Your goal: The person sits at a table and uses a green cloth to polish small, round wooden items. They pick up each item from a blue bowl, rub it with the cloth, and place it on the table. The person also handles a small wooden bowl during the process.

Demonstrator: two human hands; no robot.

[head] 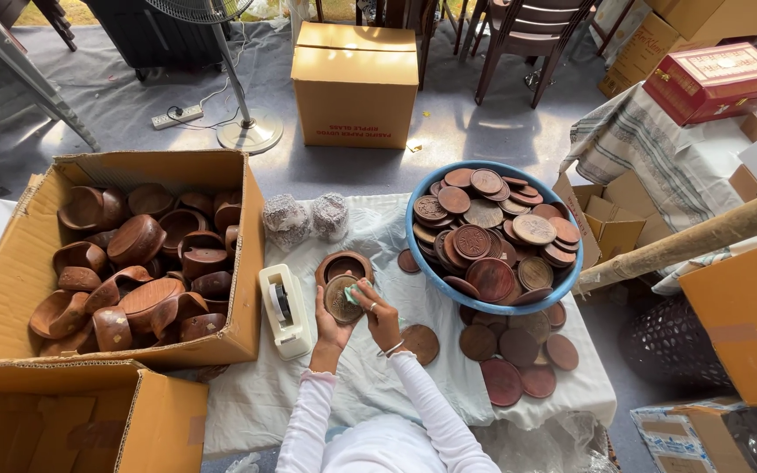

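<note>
My left hand (329, 326) holds a round carved wooden lid (340, 300) over the white cloth of the table (370, 385). My right hand (382, 317) presses a small pale green cloth (353, 293) against the lid's face. A small round wooden bowl (343, 264) sits just beyond the lid. A cream tape dispenser (285, 310) stands left of my hands.
A blue basin (571, 282) heaped with round wooden lids is on the right, with more lids (512, 350) loose on the cloth beneath it. An open carton (247, 219) of wooden bowls sits left. Two wrapped bundles (307, 217), a closed carton (357, 83) and a fan stand (250, 133) lie beyond.
</note>
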